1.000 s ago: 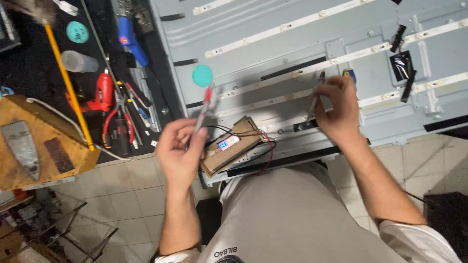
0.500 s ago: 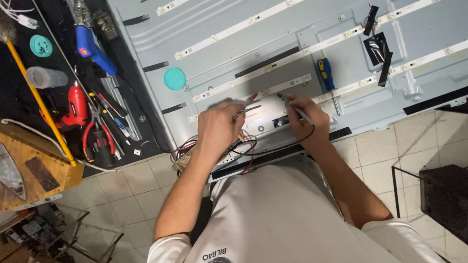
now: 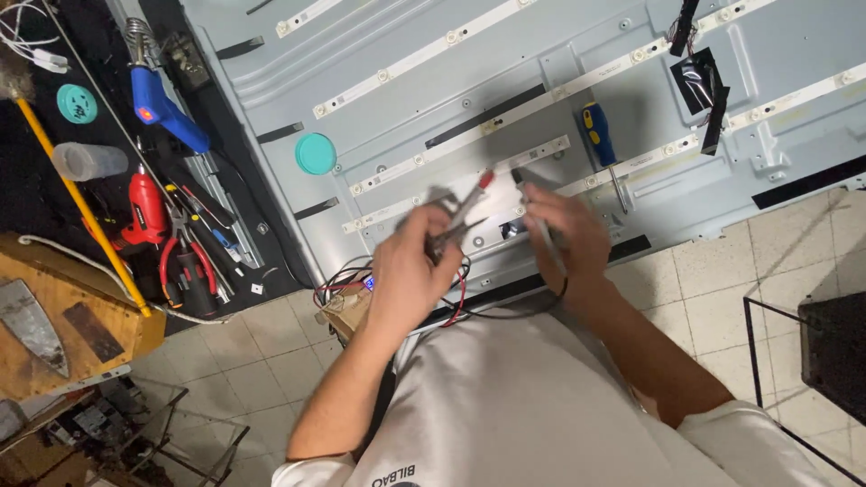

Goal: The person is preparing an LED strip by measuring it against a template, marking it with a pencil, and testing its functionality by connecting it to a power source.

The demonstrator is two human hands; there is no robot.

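Overhead, the head camera is looking down at 2 bare hands working over a grey metal panel (image 3: 433, 99) crossed by white light strips (image 3: 424, 54). The left hand (image 3: 410, 271) is closing around a red-tipped probe (image 3: 476, 191), its tip resting on a strip. The right hand (image 3: 564, 230) is gripping a dark probe (image 3: 539, 221), blurred, just beside the red one. Red and black wires (image 3: 456, 302) are trailing beneath both hands. A blue-handled screwdriver (image 3: 601, 135) is lying on the panel near the right hand, and a teal cap (image 3: 315, 153) is sitting at the panel's left edge.

Even indoor light, hands seemingly motion-blurred.
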